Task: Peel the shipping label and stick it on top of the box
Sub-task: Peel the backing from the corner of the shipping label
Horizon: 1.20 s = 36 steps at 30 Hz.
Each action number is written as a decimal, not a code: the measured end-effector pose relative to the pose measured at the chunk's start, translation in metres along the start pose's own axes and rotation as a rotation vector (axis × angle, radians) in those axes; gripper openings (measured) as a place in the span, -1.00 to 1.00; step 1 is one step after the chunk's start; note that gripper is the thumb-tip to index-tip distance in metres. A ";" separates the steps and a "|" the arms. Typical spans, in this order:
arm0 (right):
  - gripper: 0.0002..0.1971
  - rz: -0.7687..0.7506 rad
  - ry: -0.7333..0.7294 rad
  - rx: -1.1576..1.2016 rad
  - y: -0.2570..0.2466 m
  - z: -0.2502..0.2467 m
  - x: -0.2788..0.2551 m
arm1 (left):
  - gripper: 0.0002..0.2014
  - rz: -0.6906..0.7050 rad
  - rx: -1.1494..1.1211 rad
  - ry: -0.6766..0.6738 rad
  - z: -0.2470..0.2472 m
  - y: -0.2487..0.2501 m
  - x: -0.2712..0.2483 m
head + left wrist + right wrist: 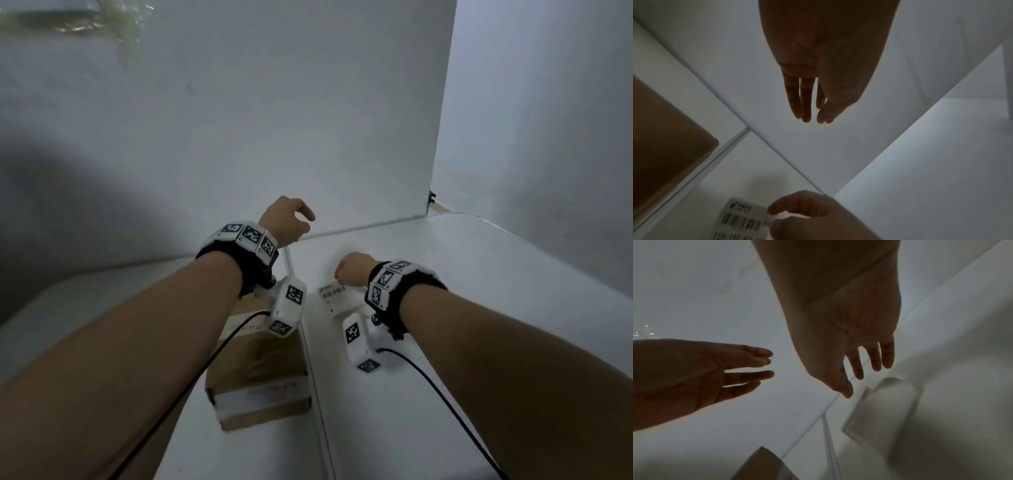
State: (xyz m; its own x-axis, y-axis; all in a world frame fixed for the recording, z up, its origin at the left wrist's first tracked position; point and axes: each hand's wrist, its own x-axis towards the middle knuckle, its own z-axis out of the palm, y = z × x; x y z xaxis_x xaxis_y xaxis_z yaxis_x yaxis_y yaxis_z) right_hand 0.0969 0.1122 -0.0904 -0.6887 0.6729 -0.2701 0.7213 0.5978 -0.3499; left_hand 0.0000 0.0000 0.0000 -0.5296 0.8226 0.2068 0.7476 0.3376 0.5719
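Head view: left hand [286, 222] is up off the table [496, 274], fingers loose, holding nothing. Right hand [352, 270] is low, right at the far end of the shipping label [334, 298], which lies flat on the table just right of the box [260, 359]. The box sits under the left forearm with its top bare, so the peel has not started.

Left wrist view: left fingers [803, 97] are straight and empty. The right hand [807, 216] has forefinger and thumb curved at the label [740, 219] edge with a gap between them, not clearly pinching. Box [663, 129] is at left.

Right wrist view: right hand [859, 345] is relaxed, thumb tip just beside the label [890, 405] corner, nothing gripped. Left hand [694, 369] is spread and empty; a box [760, 467] corner shows at the bottom.

Judgement: step is picking up the label. Best to lift one corner with a nail, bring the left hand in to hold the backing, peel slowly so it doesn't curl or tear
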 end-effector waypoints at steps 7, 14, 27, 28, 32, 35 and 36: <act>-0.65 0.088 -0.004 0.016 0.028 0.023 0.000 | -0.83 0.007 -0.152 0.021 -0.003 -0.002 -0.028; -0.70 0.094 0.094 0.368 0.028 0.014 -0.037 | -0.84 -0.003 -0.216 -0.001 0.001 -0.007 -0.049; -0.80 -0.374 0.476 0.688 -0.042 -0.038 -0.091 | -0.54 0.320 0.192 0.099 -0.010 -0.012 -0.071; -0.79 -0.389 0.486 0.705 -0.048 -0.039 -0.095 | -0.60 0.324 0.187 0.145 -0.015 -0.014 -0.072; -0.77 -0.396 0.457 0.833 -0.067 -0.037 -0.107 | -0.83 0.295 0.190 0.278 -0.033 -0.019 -0.085; -0.81 -0.334 0.376 1.100 -0.079 -0.031 -0.115 | -0.89 0.290 0.204 0.332 -0.042 -0.028 -0.100; -0.80 -0.280 0.319 1.208 -0.081 -0.028 -0.117 | -0.91 0.308 0.217 0.358 -0.043 -0.033 -0.106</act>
State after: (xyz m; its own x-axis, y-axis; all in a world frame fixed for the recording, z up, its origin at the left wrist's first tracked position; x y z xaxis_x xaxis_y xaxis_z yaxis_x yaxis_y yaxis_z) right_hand 0.1211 -0.0029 -0.0048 -0.6364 0.7631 0.1122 -0.0857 0.0746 -0.9935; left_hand 0.0141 -0.1181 -0.0066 -0.3470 0.7038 0.6199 0.9364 0.2227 0.2714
